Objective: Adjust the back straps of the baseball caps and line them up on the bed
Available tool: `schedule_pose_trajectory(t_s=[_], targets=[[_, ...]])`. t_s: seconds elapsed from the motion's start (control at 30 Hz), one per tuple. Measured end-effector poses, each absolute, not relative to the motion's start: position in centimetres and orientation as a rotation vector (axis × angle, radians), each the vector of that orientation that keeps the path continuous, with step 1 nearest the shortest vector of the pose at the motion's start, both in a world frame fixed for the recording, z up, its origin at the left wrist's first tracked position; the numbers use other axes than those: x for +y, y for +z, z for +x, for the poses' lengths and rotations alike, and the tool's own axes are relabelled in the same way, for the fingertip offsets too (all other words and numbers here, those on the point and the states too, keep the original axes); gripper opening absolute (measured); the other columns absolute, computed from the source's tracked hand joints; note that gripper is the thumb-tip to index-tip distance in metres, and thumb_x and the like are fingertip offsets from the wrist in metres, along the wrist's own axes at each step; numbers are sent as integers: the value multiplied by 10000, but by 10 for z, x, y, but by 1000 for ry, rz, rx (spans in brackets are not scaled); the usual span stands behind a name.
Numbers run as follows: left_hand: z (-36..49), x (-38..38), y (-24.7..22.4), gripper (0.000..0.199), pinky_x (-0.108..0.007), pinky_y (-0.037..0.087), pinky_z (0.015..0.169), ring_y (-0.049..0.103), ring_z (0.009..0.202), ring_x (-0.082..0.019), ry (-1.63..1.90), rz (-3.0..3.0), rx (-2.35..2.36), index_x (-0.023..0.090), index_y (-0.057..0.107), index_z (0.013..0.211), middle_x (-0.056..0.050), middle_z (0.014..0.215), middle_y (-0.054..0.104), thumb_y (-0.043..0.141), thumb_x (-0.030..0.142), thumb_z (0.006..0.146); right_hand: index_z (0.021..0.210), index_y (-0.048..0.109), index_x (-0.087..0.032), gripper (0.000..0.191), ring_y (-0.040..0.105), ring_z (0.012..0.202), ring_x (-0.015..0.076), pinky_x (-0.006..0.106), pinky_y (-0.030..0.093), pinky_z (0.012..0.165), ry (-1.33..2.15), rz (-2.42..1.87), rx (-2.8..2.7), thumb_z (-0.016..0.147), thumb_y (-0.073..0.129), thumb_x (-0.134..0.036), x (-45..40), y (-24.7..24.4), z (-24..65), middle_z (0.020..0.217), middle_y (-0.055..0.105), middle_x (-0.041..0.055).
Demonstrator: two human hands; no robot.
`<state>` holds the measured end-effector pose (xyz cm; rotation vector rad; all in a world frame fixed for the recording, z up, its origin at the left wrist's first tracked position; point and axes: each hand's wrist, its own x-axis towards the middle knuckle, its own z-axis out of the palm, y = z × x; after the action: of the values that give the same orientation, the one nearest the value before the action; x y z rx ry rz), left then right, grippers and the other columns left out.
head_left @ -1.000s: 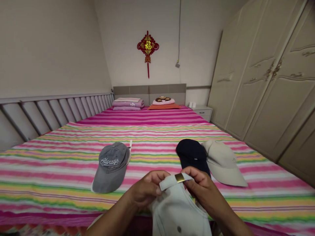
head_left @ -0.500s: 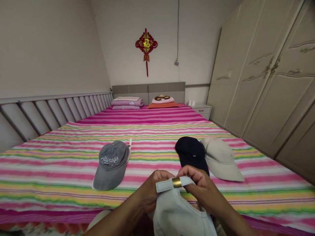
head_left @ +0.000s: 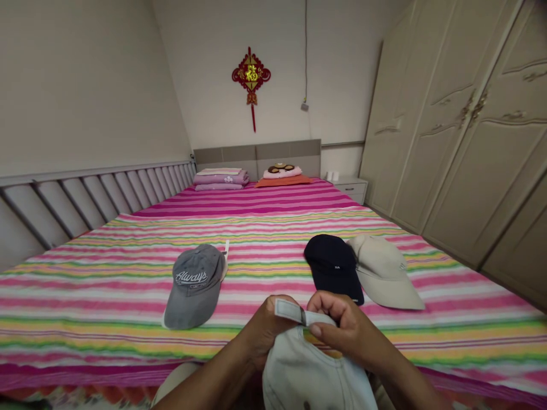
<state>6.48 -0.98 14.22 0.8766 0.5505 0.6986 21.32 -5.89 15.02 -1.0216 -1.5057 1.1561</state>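
Note:
A pale blue-grey cap hangs between my hands at the bottom centre, its back strap on top with a buckle in the middle. My left hand is closed on the strap's left part, fingers partly hidden behind it. My right hand pinches the strap right of the buckle between thumb and fingers. Beyond my right hand lies a navy cap, touching a beige cap on its right. To the left, a grey cap with white lettering rests on the bed, a white strap sticking up behind it.
The striped bedspread spreads across the bed. Folded purple bedding and a pink pile on an orange cloth sit by the headboard. A railing runs along the left; a wardrobe stands at the right.
The strap has tilted in my hands, so the gold buckle face no longer shows and appears edge-on. My right thumb now lies across the strap. The view has shifted slightly.

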Motion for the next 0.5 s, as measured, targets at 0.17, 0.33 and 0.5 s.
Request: schedule_pose_trajectory(t_s=[0.17, 0.33, 0.5], targets=[[57, -4, 144, 258, -159, 238, 370, 335, 349, -31, 717, 911, 512, 126, 519, 539, 36, 417, 468, 722, 284, 524, 559, 422, -172, 272, 200, 431, 51, 193, 152, 410, 1238, -1026, -1215, 646, 631, -325, -51, 144, 220, 460, 305, -88], [49, 5, 141, 249, -161, 283, 421, 378, 412, -38, 787, 928, 395, 118, 530, 589, 26, 490, 474, 682, 313, 612, 533, 390, -188, 307, 240, 367, 45, 168, 207, 364, 1293, -756, -683, 666, 643, -299, -38, 136, 230, 419, 333, -91], [40, 19, 136, 228, -160, 335, 467, 432, 460, -41, 912, 835, 401, 118, 556, 619, 24, 542, 508, 697, 297, 609, 714, 605, -142, 239, 561, 570, 125, 225, 426, 553, 1595, -755, -845, 629, 702, -343, -38, 115, 230, 644, 622, 30]])
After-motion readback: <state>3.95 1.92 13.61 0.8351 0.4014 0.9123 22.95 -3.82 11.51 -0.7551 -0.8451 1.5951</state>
